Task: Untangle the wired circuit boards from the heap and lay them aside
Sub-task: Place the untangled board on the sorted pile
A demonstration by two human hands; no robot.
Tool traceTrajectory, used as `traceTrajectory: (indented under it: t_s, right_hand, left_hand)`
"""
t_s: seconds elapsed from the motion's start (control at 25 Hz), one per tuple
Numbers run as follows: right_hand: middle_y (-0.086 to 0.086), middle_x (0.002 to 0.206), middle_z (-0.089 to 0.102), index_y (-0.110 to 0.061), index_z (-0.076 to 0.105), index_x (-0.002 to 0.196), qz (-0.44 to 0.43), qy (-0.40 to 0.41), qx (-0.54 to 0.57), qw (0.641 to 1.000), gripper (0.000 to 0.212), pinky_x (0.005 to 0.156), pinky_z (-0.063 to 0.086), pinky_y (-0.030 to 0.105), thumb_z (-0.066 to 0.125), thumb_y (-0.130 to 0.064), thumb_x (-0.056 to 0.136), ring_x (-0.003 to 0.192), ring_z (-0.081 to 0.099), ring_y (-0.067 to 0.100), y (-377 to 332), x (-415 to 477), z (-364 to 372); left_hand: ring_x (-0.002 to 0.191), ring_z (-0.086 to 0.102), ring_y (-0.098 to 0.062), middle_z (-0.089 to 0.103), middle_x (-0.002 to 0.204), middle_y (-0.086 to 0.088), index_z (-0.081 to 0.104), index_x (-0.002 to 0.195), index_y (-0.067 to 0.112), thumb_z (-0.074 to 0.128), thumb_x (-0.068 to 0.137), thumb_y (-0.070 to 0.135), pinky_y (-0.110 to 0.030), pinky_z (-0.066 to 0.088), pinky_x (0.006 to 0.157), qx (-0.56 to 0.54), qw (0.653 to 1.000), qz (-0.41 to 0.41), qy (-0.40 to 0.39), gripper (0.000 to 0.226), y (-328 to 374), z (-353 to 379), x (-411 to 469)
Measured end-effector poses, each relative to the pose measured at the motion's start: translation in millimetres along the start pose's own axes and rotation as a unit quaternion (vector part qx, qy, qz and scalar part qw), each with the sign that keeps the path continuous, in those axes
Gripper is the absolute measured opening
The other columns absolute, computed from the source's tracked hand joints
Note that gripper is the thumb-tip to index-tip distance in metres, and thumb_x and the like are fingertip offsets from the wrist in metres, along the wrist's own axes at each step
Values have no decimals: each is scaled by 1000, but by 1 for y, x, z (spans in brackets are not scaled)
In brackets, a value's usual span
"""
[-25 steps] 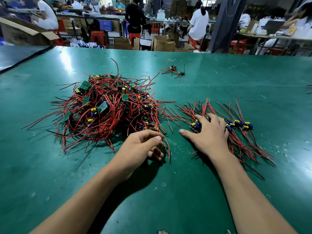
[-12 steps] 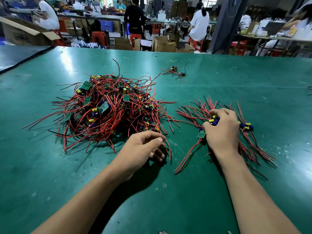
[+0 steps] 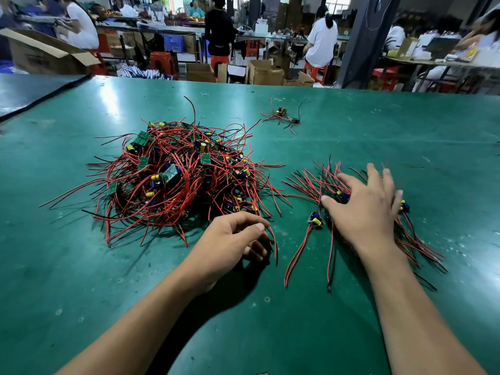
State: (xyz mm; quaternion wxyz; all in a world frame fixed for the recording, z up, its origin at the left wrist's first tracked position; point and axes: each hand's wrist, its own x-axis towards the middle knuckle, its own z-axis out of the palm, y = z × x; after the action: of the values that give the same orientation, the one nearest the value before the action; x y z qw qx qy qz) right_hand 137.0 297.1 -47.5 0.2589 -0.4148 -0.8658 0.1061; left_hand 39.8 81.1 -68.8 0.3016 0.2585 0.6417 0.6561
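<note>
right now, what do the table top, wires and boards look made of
Table top: green mat, likely rubber or vinyl; soft sheen under the lights, scuffed and spotted.
Wires: red and black plastic-looking insulation, smooth, curving freely.
Boards: flat, stiff green plates, probably fibreglass laminate; can't confirm from here.

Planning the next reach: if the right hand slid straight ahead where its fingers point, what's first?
The right hand lies on the sorted pile; first come that pile's far wire ends, then bare table. The stray board seems left of that line.
</note>
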Motion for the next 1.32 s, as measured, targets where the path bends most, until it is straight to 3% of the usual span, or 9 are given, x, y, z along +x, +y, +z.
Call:
traceTrajectory:
  t_s: [0.16, 0.32, 0.56, 0.76, 0.88, 1.0, 1.16, 1.24, 1.32]
  right_hand:
    - [4, 126, 61, -31, 73, 109, -69, 18, 18, 997, 38, 101, 29, 40, 75, -55, 79, 126, 44, 28, -13, -7, 1]
    - [-2, 108, 64, -35, 69, 103, -58, -106, -91, 988, 52, 91, 33, 41, 64, -77, 73, 114, 49, 27, -23, -14, 5]
    - [-5, 110, 71, -35, 72, 109, -56, -106, -79, 990, 28, 83, 30, 38, 66, -26, 83, 116, 50, 28, -16, -12, 1]
    - [-1, 93, 75, -26, 76, 96, -18, -72, 63, 995, 31, 85, 51, 35, 62, -5, 76, 99, 62, 28, -8, -7, -4]
    - [2, 96, 74, -27, 76, 95, -23, -36, 52, 998, 26, 88, 49, 39, 64, -9, 79, 104, 59, 33, -8, -5, -4]
    - [-1, 113, 64, -39, 71, 107, -43, -79, -64, 994, 26, 92, 32, 40, 72, -36, 81, 118, 45, 30, -11, -7, -1]
    - [-4, 112, 53, -42, 65, 114, -69, -113, -101, 986, 47, 80, 15, 36, 65, -15, 76, 116, 36, 24, -13, -9, 2]
    - [-4, 109, 57, -39, 67, 112, -91, -88, -77, 989, 41, 81, 18, 35, 67, -17, 78, 114, 41, 24, -16, -9, 1]
    - [-5, 100, 63, -32, 72, 106, -133, -104, 46, 984, 25, 87, 34, 33, 70, -21, 83, 103, 53, 20, -27, -15, 4]
  left_hand:
    - [61, 66, -18, 66, 69, 2, 71, 99, 6, 56, 96, 6, -22, 51, 55, 30, 1000, 6, 5, 15, -1, -2, 1]
    - [62, 65, -18, 67, 70, 0, 70, 100, 4, 55, 97, 5, -23, 52, 55, 19, 1000, 7, -3, 15, -1, -2, 0]
    - [63, 65, -19, 68, 71, 0, 70, 100, 3, 55, 97, 5, -25, 52, 57, 24, 1000, 9, -7, 15, 0, -2, -1]
    - [61, 65, -16, 67, 68, 5, 70, 100, 4, 56, 97, 6, -24, 52, 57, 36, 999, 13, -7, 15, 0, -2, -1]
    - [61, 65, -16, 67, 69, 4, 70, 100, 4, 55, 97, 6, -23, 52, 56, 36, 999, 12, -6, 15, 0, -2, -2]
    - [60, 65, -18, 67, 71, -2, 69, 100, 2, 55, 96, 4, -25, 52, 55, 26, 1000, 12, 4, 14, 2, -1, -3]
    - [55, 66, -21, 64, 71, -1, 66, 99, 5, 60, 94, 2, -31, 54, 52, 33, 998, 32, 37, 9, 4, -1, -5]
    - [54, 67, -24, 65, 79, -3, 63, 99, 5, 62, 92, 1, -34, 57, 53, 29, 997, 30, 57, 8, 5, 0, -5]
    - [54, 68, -30, 66, 87, -9, 60, 101, 3, 61, 92, -2, -38, 59, 53, 10, 997, 16, 73, 10, 5, 3, -5]
